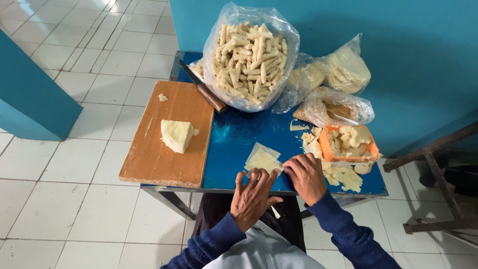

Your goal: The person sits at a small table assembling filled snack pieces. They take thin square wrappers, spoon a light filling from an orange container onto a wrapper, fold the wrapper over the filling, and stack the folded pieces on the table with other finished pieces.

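My left hand (pixel 254 197) and my right hand (pixel 307 177) rest side by side at the near edge of a small blue table (pixel 239 134). Their fingertips press on a thin pale dough sheet (pixel 262 160) lying flat on the table, apparently rolling its near edge. Both arms wear dark blue sleeves. A block of pale cheese (pixel 176 135) sits on a wooden cutting board (pixel 159 154) to the left, away from both hands. An orange tub (pixel 323 144) of cheese pieces stands just right of my right hand.
A big clear bag of rolled pastry sticks (pixel 249 57) stands at the back, with a brown-handled knife (pixel 209 95) beside it. More clear bags (pixel 343 69) of dough sheets lie at the back right. Loose dough scraps (pixel 343 177) lie near the tub. Teal wall behind, white tile floor.
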